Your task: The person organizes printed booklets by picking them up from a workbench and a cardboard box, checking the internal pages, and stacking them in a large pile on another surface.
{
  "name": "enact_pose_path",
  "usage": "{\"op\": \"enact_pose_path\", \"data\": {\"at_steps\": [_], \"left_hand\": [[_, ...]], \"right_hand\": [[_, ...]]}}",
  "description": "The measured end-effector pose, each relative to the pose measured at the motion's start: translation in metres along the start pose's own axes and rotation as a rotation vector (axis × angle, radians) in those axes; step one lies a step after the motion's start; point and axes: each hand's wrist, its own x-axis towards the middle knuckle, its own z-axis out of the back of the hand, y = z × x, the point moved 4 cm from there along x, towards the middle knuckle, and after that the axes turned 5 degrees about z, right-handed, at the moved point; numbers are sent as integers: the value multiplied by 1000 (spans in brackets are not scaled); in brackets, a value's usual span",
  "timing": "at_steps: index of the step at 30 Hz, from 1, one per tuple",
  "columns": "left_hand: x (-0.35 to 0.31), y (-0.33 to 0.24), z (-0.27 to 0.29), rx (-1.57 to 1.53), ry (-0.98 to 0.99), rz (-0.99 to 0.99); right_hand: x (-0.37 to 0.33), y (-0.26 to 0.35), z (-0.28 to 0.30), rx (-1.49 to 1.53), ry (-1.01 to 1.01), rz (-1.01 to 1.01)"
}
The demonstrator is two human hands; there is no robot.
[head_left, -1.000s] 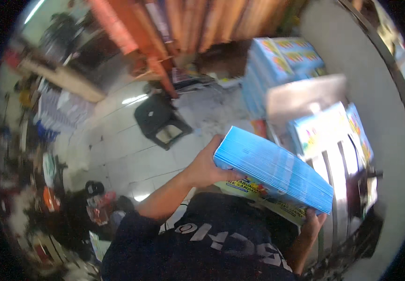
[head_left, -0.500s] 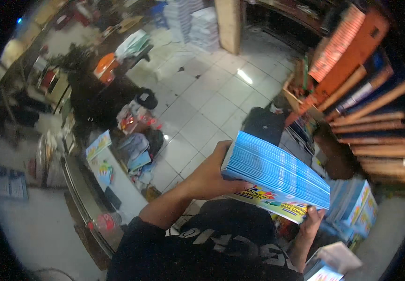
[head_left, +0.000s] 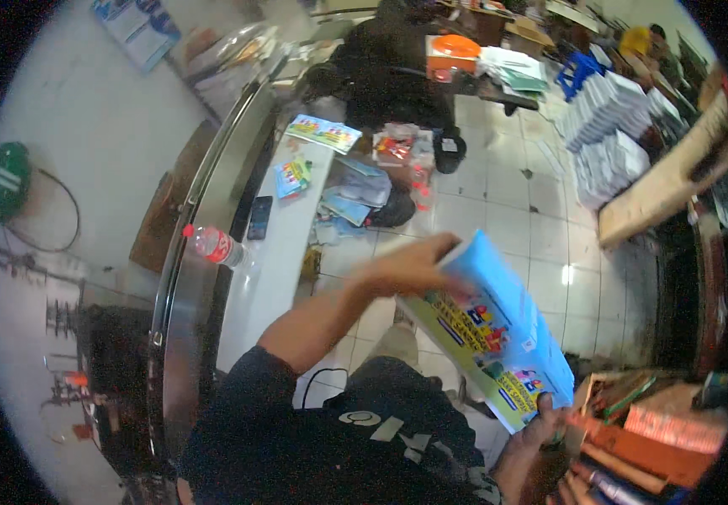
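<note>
A thick stack of blue booklets [head_left: 511,316] with colourful printed covers is held out in front of me, slanting down to the right. Round its upper left end wraps my left hand [head_left: 418,268], slightly blurred, with some fingers hidden behind the booklets. At the lower right end, my right hand [head_left: 540,425] grips the corner, its thumb on the cover side. The printed cover side faces toward me.
To the left, a white table [head_left: 250,311] bears a plastic bottle [head_left: 217,246], a phone [head_left: 259,217] and loose booklets [head_left: 323,132]. White paper stacks [head_left: 608,118] stand on the tiled floor by a wooden post [head_left: 671,172]. An orange box [head_left: 645,450] is close at right.
My view has swung left, bringing the table and bottle nearer the middle. The booklet stack has tilted, showing more of its printed cover side. Both hands still hold it.
</note>
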Motion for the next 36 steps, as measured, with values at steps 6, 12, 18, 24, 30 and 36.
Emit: {"op": "enact_pose_path", "data": {"at_steps": [6, 12, 18, 24, 30, 36], "left_hand": [[-19, 76, -55, -887, 57, -637], [-25, 9, -79, -1104, -245, -401], [50, 74, -60, -1219, -254, -361], [89, 29, 53, -792, -467, -105], [174, -15, 47, -540, -199, -55], [308, -76, -40, -481, 34, 21]], "right_hand": [[25, -1, -79, 410, 243, -94], [20, 33, -137, 37, 237, 133], [82, -54, -78, -180, 588, 15], [144, -67, -127, -645, 951, 160], [266, 126, -202, -768, 517, 750], [361, 192, -230, -1044, 667, 1167]]}}
